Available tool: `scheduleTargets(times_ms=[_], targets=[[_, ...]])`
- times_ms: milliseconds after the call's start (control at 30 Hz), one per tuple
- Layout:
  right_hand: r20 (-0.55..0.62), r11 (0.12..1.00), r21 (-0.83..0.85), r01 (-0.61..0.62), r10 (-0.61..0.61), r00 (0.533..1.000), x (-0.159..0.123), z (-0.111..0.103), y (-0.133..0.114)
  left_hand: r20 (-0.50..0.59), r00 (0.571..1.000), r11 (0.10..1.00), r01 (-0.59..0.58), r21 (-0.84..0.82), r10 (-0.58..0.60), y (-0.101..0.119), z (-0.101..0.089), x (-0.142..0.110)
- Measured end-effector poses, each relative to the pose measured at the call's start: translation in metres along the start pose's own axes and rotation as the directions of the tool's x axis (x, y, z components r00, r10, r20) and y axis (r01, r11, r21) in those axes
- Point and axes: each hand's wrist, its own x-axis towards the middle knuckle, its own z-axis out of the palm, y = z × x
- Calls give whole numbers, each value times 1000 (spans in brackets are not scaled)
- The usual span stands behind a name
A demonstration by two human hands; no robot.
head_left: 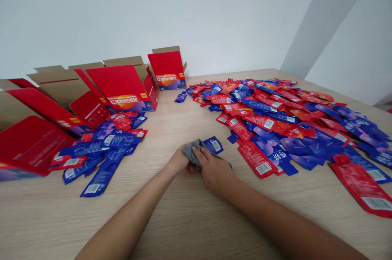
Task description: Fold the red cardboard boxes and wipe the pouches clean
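In the head view, my left hand (184, 162) and my right hand (212, 169) meet low over the middle of the table. A grey cloth (193, 148) is bunched between them. My right hand lies over the cloth with its fingers closed on it. Most of my left hand is hidden by the cloth; its visible fingers are curled underneath. From the far side of the cloth sticks out a blue sachet (214, 145) with a white barcode label. Whether it is gripped inside the cloth or lies behind it, I cannot tell.
A large heap of red and blue sachets (269, 119) spreads across the right. A smaller sachet pile (107, 147) lies left, before several open red cartons (119, 84). Another open carton (167, 68) stands by the wall, near a lone blue sachet (180, 96).
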Motion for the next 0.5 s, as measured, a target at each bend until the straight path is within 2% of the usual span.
scheduleTargets(times_ms=[67,167,367,500], targets=[[39,995,-72,-65,68,997,5,0,-1,6,1000,1000,-18,9,18,1,0,-2],[53,991,-93,-100,105,993,10,-3,5,45,999,999,-24,22,23,5,-2,-3],[-16,978,-115,-171,170,985,10,-7,26,132,991,1000,13,-3,-12,4,-5,0],[-70,935,-124,-331,325,943,8,-13,48,140,990,999,25,-30,-21,1,-12,-6]])
